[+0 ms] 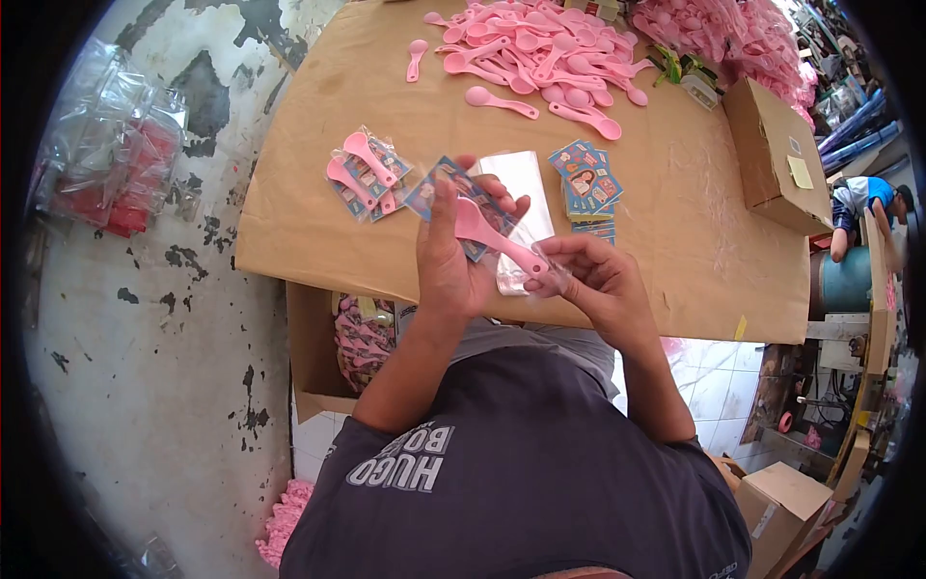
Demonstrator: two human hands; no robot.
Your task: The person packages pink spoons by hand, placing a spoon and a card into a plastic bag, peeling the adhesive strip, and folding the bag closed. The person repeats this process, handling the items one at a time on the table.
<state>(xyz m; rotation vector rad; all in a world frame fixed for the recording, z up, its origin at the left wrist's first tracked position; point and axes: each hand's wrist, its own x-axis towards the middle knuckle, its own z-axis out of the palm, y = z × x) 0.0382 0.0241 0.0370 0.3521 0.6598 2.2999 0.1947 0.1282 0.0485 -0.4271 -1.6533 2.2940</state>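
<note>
My left hand (451, 261) holds a clear plastic bag with a blue printed card (429, 188) and a pink spoon (487, 229) in it, thumb on top and fingers behind. With its fingertips, my right hand (600, 285) pinches the bag's end beside the spoon's handle. Under my hands lies a stack of clear plastic bags (526, 183). To the left is a small pile of packed spoons with cards (359, 179). Right of the bags sits a stack of blue cards (586, 181), with more cards just below it.
A large heap of loose pink spoons (540, 48) covers the table's far side. A cardboard box (776, 154) stands at the right edge. Below the table's left front, an open carton (311, 357) contains packed pieces. Another person (868, 198) is at the far right.
</note>
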